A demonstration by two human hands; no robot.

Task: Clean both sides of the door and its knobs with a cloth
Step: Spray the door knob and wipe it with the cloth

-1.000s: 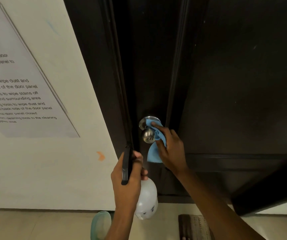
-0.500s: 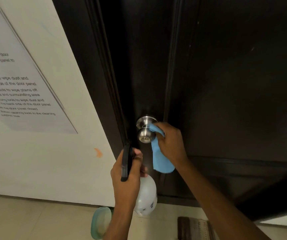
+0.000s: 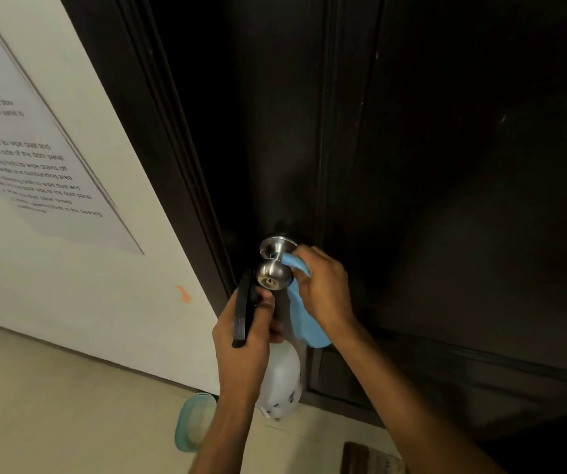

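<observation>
Landmark: round brushed-steel door knob [image 3: 274,276] with a keyhole in its face, on the dark brown panelled wooden door [image 3: 412,165].
Right hand: my right hand [image 3: 323,289] sits just right of the knob, fingers clenched around a light blue soft cloth [image 3: 304,319].
Cloth: its top fold presses against the right side of the knob's neck; the rest hangs below my palm, lower right of the knob.
Left hand: my left hand [image 3: 249,340] is directly below the knob, wrapped tight on the black trigger head [image 3: 242,309] of a white plastic spray bottle [image 3: 284,381].
Bottle: the body hangs under my fist; the trigger head reaches up to the knob's lower left edge.
Obstruction: my left thumb and the trigger head crowd the knob's underside.
Door frame: dark moulding [image 3: 172,131] runs just left of the knob.
Wall: cream wall [image 3: 87,302] left of the frame, carrying a printed paper sheet [image 3: 29,159], text blurred, and an orange mark [image 3: 183,294].
Floor: pale tiles [image 3: 53,405] well below the knob; a pale green oval object [image 3: 195,422] and a brown mat corner [image 3: 367,460] lie there.
</observation>
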